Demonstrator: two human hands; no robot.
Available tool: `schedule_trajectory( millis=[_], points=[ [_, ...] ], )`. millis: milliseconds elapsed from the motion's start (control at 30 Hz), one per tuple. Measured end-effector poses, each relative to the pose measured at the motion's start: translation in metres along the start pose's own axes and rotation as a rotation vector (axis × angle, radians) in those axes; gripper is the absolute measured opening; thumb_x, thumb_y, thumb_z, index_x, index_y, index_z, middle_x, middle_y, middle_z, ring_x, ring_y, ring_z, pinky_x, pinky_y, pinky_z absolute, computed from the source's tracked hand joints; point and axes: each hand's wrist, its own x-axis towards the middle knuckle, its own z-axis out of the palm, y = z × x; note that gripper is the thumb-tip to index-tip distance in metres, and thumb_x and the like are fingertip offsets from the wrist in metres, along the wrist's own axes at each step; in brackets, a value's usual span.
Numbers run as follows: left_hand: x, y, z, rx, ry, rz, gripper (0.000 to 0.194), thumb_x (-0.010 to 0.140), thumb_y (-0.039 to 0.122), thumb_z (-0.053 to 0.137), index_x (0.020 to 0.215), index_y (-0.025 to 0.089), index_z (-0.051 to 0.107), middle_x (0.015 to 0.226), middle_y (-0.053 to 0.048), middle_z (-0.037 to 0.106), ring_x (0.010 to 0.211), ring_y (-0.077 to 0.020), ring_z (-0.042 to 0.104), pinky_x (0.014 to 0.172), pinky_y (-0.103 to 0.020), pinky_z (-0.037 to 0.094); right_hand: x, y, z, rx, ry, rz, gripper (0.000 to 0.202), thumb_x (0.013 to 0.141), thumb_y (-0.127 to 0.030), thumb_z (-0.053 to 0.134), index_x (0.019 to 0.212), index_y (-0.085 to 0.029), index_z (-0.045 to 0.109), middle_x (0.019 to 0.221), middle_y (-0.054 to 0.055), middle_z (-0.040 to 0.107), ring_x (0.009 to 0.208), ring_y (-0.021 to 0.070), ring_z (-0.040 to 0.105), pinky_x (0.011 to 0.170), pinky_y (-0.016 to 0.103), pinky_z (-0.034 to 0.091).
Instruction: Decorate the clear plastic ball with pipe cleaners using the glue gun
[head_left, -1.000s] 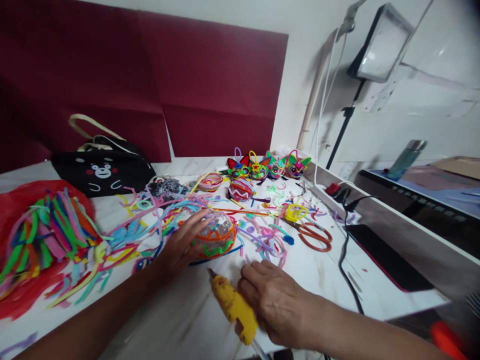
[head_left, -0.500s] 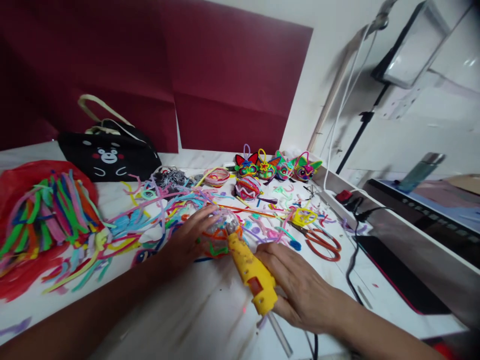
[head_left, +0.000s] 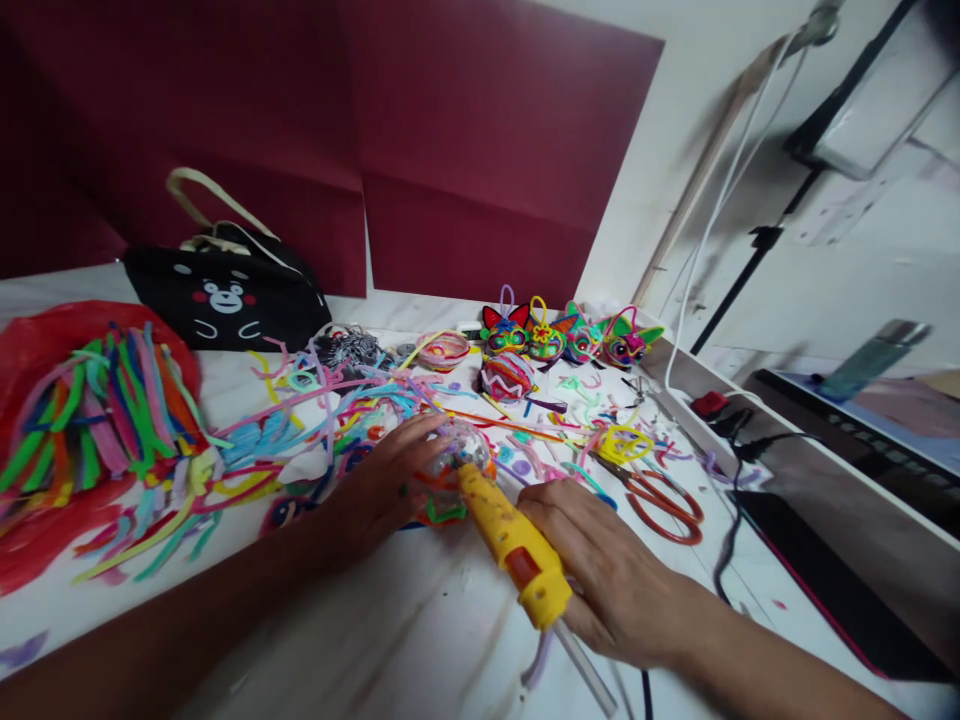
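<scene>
- Far left of the clear ball, a red plastic bag (head_left: 75, 535) lies on the desk (head_left: 352, 640) under a bundle of fuzzy sticks (head_left: 112, 410) in green, pink, orange and blue.
- Beyond the bundle, up and left of the ball, a black bag (head_left: 225, 310) with a bear face leans near the dark red paper (head_left: 480, 150) on the wall (head_left: 637, 130).
- Left hand (head_left: 379, 480): its grip is cupped on the left side of the ball, fingers pointing away from the person and to the right.
- The clear ball (head_left: 452, 440), banded with orange and green strips, sits on the desk between the hands; loose colored strips litter the white, grey-streaked top around it.
- The glue gun (head_left: 517, 550) slants across the near right of the ball. Its long axis runs from lower right to upper left, nozzle at the ball, the glue stick (head_left: 589, 670) poking out of its back end toward the person.
- Beyond the ball, slightly right, four eared ornaments (head_left: 544, 338) stand in a row.
- Right hand (head_left: 600, 565): its grip is closed around the glue gun, right of the ball.
- Right of the ball lie orange-handled scissors (head_left: 664, 505), blades toward it; farther right, a black pad (head_left: 832, 590) rests beside a raised edge, with a bottle (head_left: 877, 360) past that.
</scene>
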Motion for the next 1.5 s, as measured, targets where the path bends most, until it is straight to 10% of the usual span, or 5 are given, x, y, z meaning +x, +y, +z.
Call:
schedule_trajectory(
  millis=[1500],
  points=[
    [-0.0017, -0.0033, 0.0025, 0.166, -0.008, 0.076, 0.056, 0.103, 0.034, 0.036, 0.157, 0.028, 0.020, 0.166, -0.007, 0.020, 0.149, -0.0309, 0.027, 0.122, -0.050, 0.028, 0.0021, -0.0038, -0.0031, -0.063, 0.040, 0.013, 0.032, 0.106, -0.037, 0.025, 0.110, -0.017, 0.050, 0.090, 0.009, 0.066, 0.080, 0.0237, 0.060, 0.072, 0.037, 0.047]
  ],
)
